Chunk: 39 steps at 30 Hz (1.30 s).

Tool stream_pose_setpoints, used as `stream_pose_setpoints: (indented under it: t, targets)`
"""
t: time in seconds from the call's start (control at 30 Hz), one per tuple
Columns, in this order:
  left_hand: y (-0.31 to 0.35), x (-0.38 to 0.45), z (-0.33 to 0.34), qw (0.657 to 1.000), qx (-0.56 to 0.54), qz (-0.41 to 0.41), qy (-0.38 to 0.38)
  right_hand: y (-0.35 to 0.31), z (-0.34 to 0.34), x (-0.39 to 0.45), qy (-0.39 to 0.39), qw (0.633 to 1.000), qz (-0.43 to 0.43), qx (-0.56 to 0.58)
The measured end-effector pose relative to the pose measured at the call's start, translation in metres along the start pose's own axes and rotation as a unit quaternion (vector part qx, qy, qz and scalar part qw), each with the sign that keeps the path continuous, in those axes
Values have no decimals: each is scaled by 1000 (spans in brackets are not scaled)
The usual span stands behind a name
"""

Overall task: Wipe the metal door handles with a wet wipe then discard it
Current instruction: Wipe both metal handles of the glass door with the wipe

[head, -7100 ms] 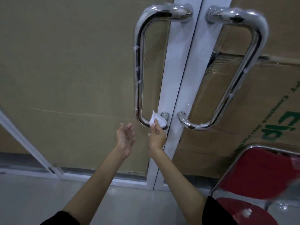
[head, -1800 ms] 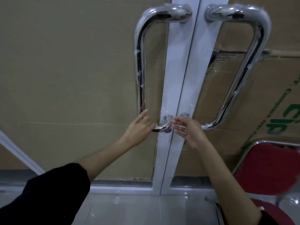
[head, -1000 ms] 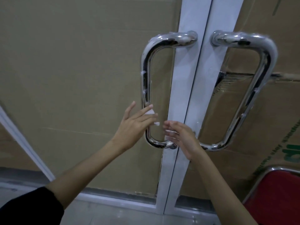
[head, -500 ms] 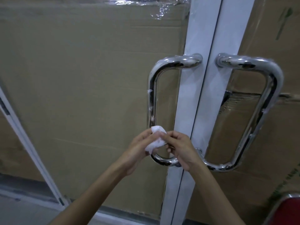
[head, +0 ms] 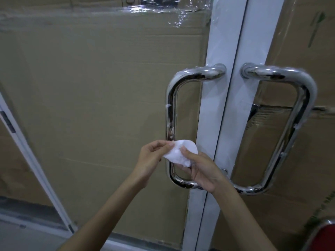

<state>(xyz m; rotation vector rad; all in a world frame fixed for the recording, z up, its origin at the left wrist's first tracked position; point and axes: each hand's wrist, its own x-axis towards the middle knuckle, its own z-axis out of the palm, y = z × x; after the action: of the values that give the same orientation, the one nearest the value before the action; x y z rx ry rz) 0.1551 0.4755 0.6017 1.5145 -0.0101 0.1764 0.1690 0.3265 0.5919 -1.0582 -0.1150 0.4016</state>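
Since half a second ago the view has been tilted upward, so both door handles are seen lower in the picture, and the wet wipe (head: pixel 181 153) has been drawn open between the two hands, clear of the metal.

Nearest, two bare forearms are raised from the lower edge. The left hand (head: pixel 151 160) is closed in a pinch on the left edge of the wipe; the right hand (head: pixel 204 172) is closed on its lower right part, thumb laid over it. The white wipe is held just in front of the lower shaft of the left door handle (head: pixel 170 113), and whether it touches the metal cannot be told. The lower bend of that handle is partly hidden behind the right hand.

At the lower right corner a sliver of a red chair (head: pixel 324 238) with a metal rim is seen.

Farther back, the right door handle (head: pixel 297 115) is left uncovered, well to the right of the hands. Between the handles the two white door frames (head: pixel 233 87) are met. Behind the glass, brown cardboard (head: pixel 99 87) is pressed, with clear plastic wrap (head: pixel 154 8) crinkled along its top. At far left a slanted white frame (head: pixel 32 160) is seen.
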Motion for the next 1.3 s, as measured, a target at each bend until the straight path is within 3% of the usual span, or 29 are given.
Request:
stream_pose_setpoints:
  t: [0.2, 0.27, 0.43, 0.57, 0.7, 0.83, 0.97, 1.17, 1.3]
  targets:
    - [7, 7, -30, 1000, 18, -6, 22, -36, -11, 18, 185, 963, -172, -94]
    - [8, 7, -36, 1000, 22, -16, 7, -47, 2, 29, 207, 954, -191, -108]
    - [5, 4, -36, 999, 27, -29, -27, -33, 54, 49, 78, 963, -188, -175]
    - [2, 1, -45, 999, 11, -39, -19, 11, 42, 38, 105, 953, -229, -171]
    - [1, -1, -54, 999, 18, -42, -14, 7, 42, 38, 89, 954, -235, -161]
    - [7, 3, -47, 999, 19, -38, -19, -7, 66, 42, 109, 915, -323, -218]
    - [5, 2, -38, 999, 12, -37, -38, 41, 48, 37, 154, 881, -345, -285]
    - [1, 0, -35, 998, 13, -51, -22, 15, 34, 46, 24, 936, -306, -172]
    - [2, 0, -32, 999, -1, -46, -17, -5, 33, 56, 96, 930, -319, -155]
